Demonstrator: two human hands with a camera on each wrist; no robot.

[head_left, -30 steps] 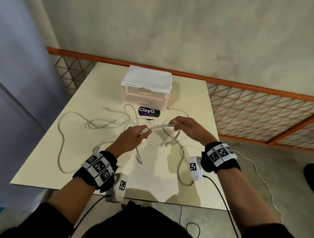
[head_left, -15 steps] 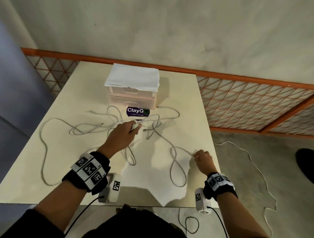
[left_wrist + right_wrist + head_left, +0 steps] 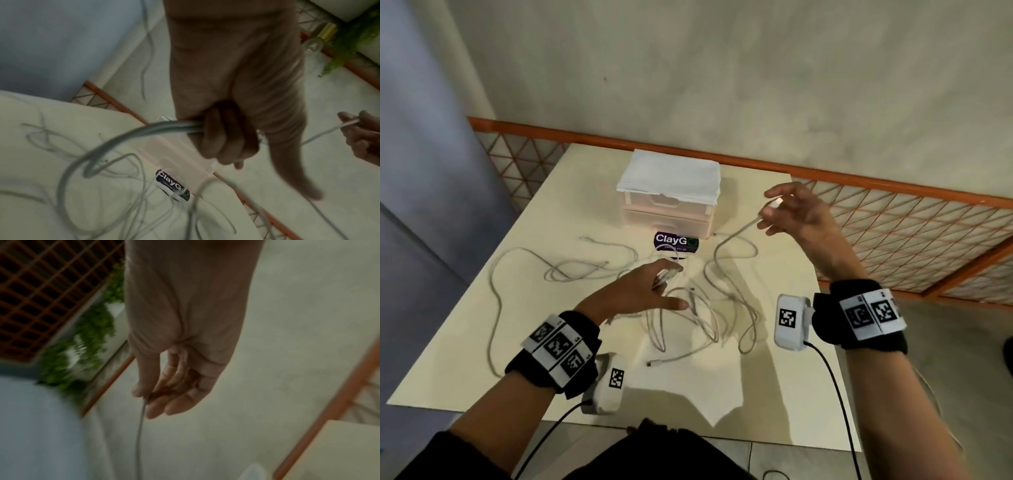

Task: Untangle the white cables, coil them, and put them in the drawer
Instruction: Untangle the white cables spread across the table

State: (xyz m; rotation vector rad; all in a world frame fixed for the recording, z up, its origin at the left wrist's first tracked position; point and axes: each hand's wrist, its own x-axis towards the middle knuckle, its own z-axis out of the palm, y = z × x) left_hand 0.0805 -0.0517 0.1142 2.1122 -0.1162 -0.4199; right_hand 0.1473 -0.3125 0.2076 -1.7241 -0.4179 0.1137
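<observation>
The table point(image 3: 482, 342) fills the centre of the head view, with the drawer unit point(image 3: 669, 209) shut at its far edge. The white cables point(image 3: 688, 308) sprawl mid-frame, unsorted. The left hand point(image 3: 640, 291) clenches a bundle, likely anchoring it; the right hand point(image 3: 796, 214), upper right, pinches one cable's end, that strand slanting down-left toward the tangle.

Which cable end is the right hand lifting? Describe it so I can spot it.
Start at the small drawer unit at the table's far edge. To its right, the right hand pinches a white plug in the air. Unlike the loops lying on the table, its cable rises clear off the surface.
</observation>
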